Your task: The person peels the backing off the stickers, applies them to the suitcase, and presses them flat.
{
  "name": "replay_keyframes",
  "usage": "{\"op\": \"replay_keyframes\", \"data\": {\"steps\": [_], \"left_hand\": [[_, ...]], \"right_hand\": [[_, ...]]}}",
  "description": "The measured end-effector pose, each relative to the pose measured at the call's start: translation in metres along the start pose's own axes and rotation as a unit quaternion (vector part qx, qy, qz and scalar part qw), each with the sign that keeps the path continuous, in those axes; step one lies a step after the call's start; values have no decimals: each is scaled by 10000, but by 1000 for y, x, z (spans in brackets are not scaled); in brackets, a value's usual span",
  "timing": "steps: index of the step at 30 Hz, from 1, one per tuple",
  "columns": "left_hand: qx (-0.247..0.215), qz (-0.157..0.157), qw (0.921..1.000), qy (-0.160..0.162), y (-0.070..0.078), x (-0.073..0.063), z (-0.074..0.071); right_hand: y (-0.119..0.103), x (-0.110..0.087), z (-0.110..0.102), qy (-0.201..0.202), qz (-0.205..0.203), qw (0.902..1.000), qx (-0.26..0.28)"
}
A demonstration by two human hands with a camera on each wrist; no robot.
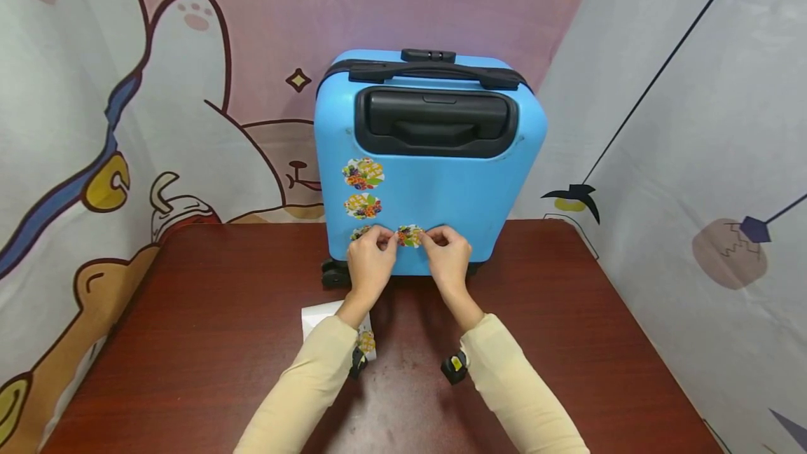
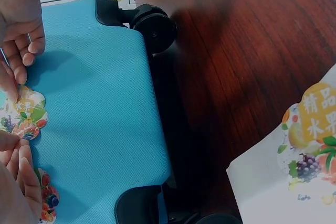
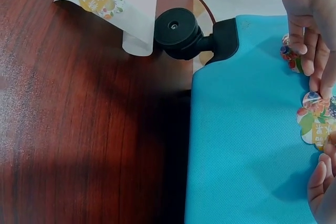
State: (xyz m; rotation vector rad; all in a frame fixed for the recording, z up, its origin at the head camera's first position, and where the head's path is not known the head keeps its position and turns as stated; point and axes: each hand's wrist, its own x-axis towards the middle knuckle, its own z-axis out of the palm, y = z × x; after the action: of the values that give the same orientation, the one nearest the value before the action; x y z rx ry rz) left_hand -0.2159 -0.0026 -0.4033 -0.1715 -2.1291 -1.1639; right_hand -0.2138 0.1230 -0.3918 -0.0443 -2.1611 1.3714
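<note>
A fruit sticker (image 1: 410,235) lies over the lower face of a blue suitcase (image 1: 435,191). My left hand (image 1: 370,261) pinches its left edge between thumb and finger, and my right hand (image 1: 449,258) pinches the right edge. In the left wrist view the scalloped sticker (image 2: 25,114) shows printed fruit and yellow lettering, close against the ribbed surface. Two more stickers, an upper one (image 1: 363,174) and a middle one (image 1: 362,206), are stuck in a column on the suitcase's left side. Below them a third (image 1: 359,232) is partly hidden behind my left hand.
A white sticker sheet (image 1: 318,315) with a fruit sticker on it lies on the brown table (image 1: 208,342), partly under my left forearm. The suitcase stands upright on black wheels (image 1: 335,273) near a cartoon-printed cloth (image 1: 265,33). Its black handle (image 1: 435,72) is on top.
</note>
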Motion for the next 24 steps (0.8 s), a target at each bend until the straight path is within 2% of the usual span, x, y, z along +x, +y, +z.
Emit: {"op": "replay_keyframes", "data": {"steps": [8, 13, 19, 24], "left_hand": [[37, 77, 9999, 92, -1, -1, -1], [-30, 17, 9999, 130, -3, -2, -3], [-886, -156, 9959, -136, -4, -1, -9], [-1513, -190, 9859, -694, -6, 1, -14]], "right_hand": [[1, 0, -2, -23, -8, 10000, 58], [2, 0, -6, -146, 8, 9997, 209], [5, 2, -11, -535, 39, 9963, 672], [8, 3, -16, -1141, 135, 9867, 1153]]}}
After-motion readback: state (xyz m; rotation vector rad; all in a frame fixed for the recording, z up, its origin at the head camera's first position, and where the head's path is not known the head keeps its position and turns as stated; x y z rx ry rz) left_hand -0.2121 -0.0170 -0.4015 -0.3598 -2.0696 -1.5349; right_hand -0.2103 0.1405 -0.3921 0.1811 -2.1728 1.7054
